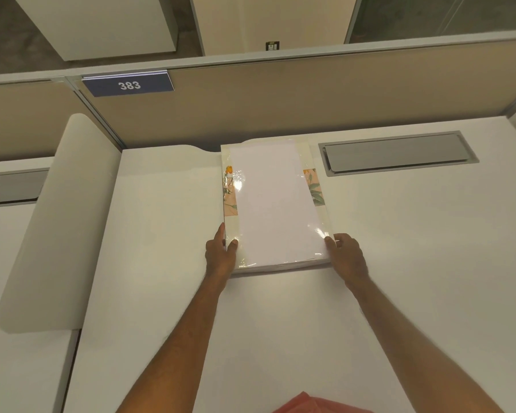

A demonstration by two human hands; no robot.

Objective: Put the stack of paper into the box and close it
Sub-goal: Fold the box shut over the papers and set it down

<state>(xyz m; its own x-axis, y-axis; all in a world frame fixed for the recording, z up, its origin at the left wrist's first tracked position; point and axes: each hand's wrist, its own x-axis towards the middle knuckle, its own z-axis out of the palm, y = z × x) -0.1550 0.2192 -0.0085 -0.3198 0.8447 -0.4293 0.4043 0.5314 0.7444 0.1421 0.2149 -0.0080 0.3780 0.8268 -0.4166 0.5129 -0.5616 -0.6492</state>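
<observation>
My left thumb (pixel 232 244) lay on top of the near left corner of the box (pixel 231 234), the other fingers curled along its side, while my right hand (pixel 344 253) pressed its fingertips against the near right corner; both hands (pixel 221 254) gripped the edges, neither fully closed. The stack of paper (pixel 276 204) sat inside the flat, shallow box, white sheets showing under a glossy clear cover, a floral band visible at either side. The box rested on the white desk (pixel 161 234), near the beige partition (pixel 280 99) carrying a sign (pixel 128 84) numbered 383, and just left of a grey cable hatch (pixel 398 152).
</observation>
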